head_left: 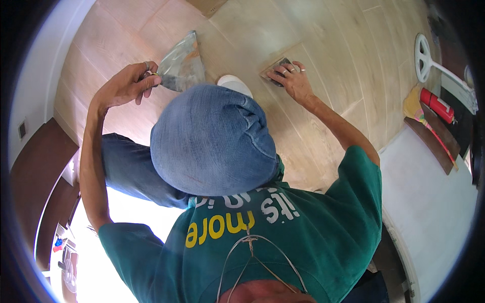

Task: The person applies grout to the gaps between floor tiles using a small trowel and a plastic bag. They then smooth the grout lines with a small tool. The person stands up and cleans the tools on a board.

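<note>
Pinched fingers of my left hand (135,85) meet the edge of a clear plastic bag (183,63). The bag stands on the floor and has some greyish stuff low inside it. On the right, my right hand (295,83) grips a small dark flat block (279,69), fingers curled over its top. That block rests against the wood-look floor (333,60); its underside is hidden.
My raised knee in blue jeans (212,141) fills the middle, with a white shoe (235,83) beyond it. At right lie a red cylinder (437,105), a broom (415,106) and a white wheel-shaped stand (423,58). A cardboard piece (207,6) lies at the far edge.
</note>
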A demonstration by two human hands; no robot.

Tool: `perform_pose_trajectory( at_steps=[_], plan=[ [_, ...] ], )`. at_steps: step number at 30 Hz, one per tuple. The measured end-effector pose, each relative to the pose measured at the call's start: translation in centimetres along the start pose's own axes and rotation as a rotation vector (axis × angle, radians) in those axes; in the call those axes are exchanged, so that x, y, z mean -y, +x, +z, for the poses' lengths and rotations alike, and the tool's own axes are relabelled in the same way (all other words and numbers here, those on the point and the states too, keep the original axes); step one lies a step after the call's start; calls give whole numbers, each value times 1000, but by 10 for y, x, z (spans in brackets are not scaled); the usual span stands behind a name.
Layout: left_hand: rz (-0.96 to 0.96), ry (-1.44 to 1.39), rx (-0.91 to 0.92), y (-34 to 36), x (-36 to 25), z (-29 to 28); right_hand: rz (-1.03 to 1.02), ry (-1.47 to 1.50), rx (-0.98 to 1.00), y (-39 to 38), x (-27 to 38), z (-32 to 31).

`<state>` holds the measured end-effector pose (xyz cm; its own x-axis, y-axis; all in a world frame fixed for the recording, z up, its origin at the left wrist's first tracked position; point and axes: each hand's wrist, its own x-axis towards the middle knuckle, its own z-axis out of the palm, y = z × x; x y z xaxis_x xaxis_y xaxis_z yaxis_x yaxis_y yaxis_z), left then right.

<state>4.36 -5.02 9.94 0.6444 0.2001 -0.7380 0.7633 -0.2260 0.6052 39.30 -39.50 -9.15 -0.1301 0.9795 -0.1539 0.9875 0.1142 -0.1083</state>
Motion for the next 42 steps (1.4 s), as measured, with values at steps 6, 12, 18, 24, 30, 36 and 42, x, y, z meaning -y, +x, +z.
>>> perform_pose_trajectory(
  at_steps=[6,12,18,24,30,36,42],
  plan=[
    [18,-57,46,7,3,-1,55,-12,-30,11,10,9],
    [-9,-15,38,2,-3,-3,120,-1,37,-3,-19,-21],
    [89,-27,10,7,10,0,463,19,-189,18,-59,-17],
    [89,-76,24,2,2,0,202,107,71,6,-10,-7],
    [131,-266,123,-2,-6,-14,246,1176,-389,57,58,-90],
    [210,-328,149,4,-17,-32,-66,913,-831,137,102,-136],
    [304,-337,68,4,3,-38,-152,573,-862,164,105,-131]
  ],
)
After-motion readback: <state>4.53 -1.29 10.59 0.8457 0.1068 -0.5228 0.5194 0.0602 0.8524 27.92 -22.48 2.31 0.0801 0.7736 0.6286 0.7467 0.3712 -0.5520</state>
